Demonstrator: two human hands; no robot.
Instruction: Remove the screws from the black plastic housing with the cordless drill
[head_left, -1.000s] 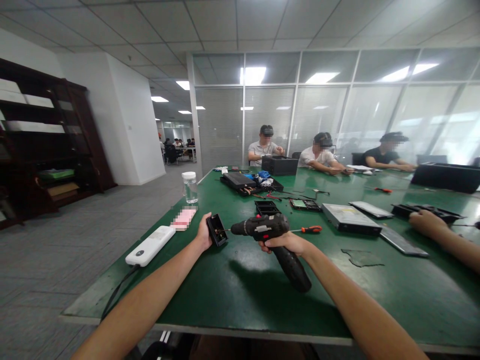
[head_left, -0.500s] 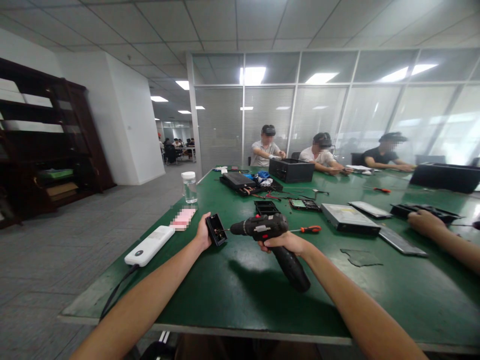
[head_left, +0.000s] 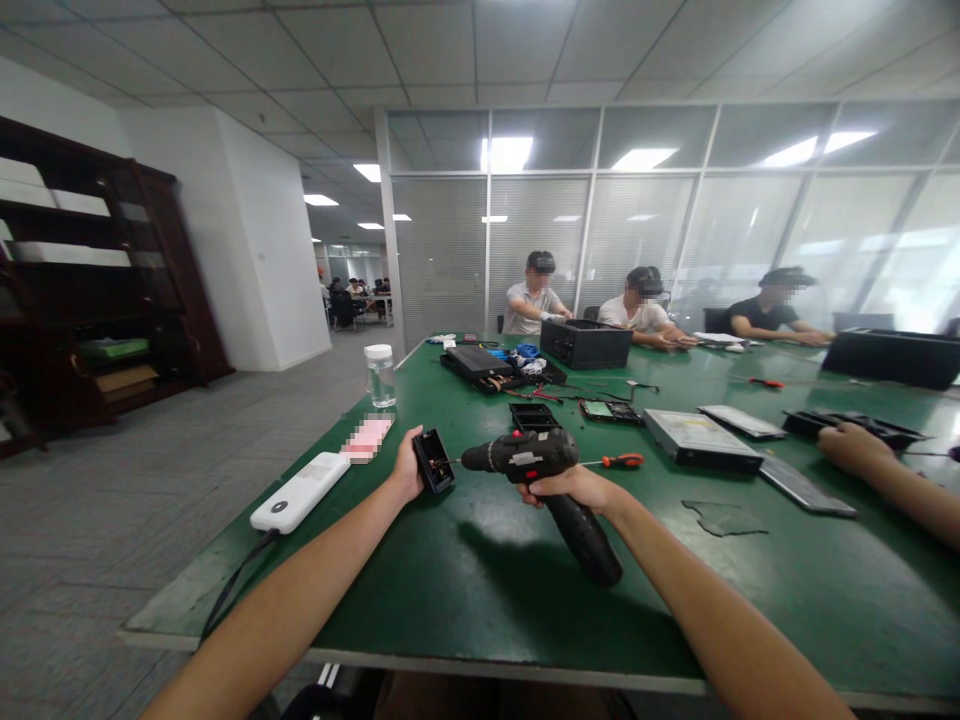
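Observation:
My left hand (head_left: 408, 465) grips a small black open box-like casing (head_left: 434, 462) by its left side, tilted so its hollow faces right. In my right hand (head_left: 574, 488) is a black cordless drill (head_left: 529, 455), held by the handle with its chuck pointing left. The thin bit reaches to the casing's opening; whether the tip touches anything inside is too small to tell. Behind the drill lies another black casing (head_left: 534, 416), partly hidden. A screwdriver with an orange handle (head_left: 622, 461) rests just right of the drill.
On the green table (head_left: 420, 600) stand a white power bank (head_left: 300, 492) with a cable and a clear jar (head_left: 381, 378). An optical drive (head_left: 701, 440) and a broken dark sheet (head_left: 724, 518) lie right. A co-worker's hand (head_left: 855, 450) is at far right; several people sit opposite.

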